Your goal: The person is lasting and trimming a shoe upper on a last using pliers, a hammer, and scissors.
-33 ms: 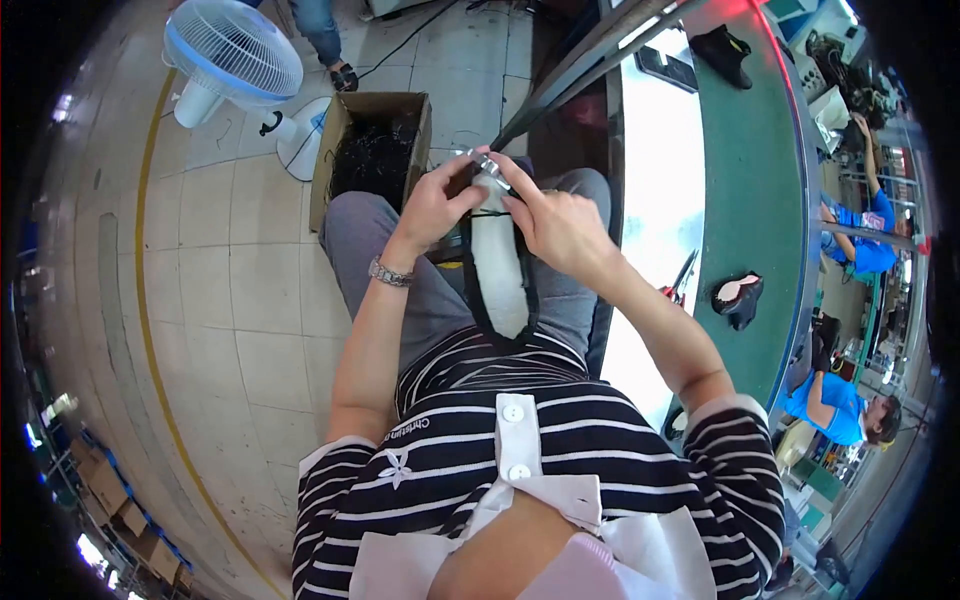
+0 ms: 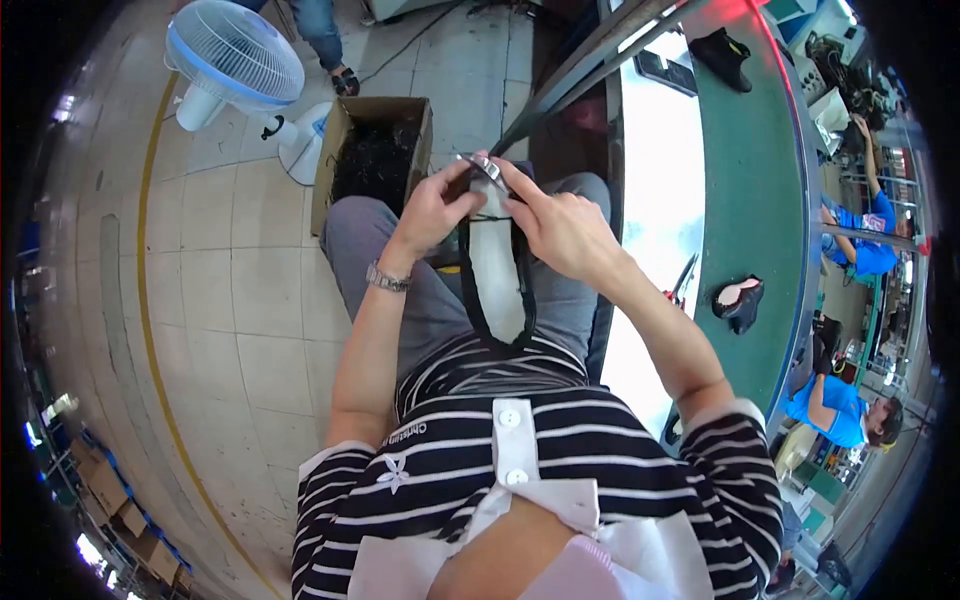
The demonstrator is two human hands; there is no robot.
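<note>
Over my lap an unfinished shoe upper [image 2: 497,280] lies lengthwise, its long white underside ringed by a black edge. A thin black strand crosses the white near the far end. My left hand [image 2: 432,212] curls its fingers round the far left edge, thumb pressed inward. My right hand [image 2: 560,225] grips the opposite edge, with its index finger stretched toward a shiny metal piece [image 2: 487,167] at the far end. Both hands touch the upper close to that metal. How the metal is fixed is hidden by my fingers.
Beyond my left knee stands a cardboard box [image 2: 424,150] of black scraps, beside a white-blue fan [image 2: 235,55]. On my right, a green bench [image 2: 750,200] carries a black shoe [image 2: 722,58] and another shoe [image 2: 738,303]. A metal bar [image 2: 570,85] slants above. Co-workers in blue sit farther right.
The near end of the shoe upper has shifted slightly left. Both hands keep nearly the same place and grip.
</note>
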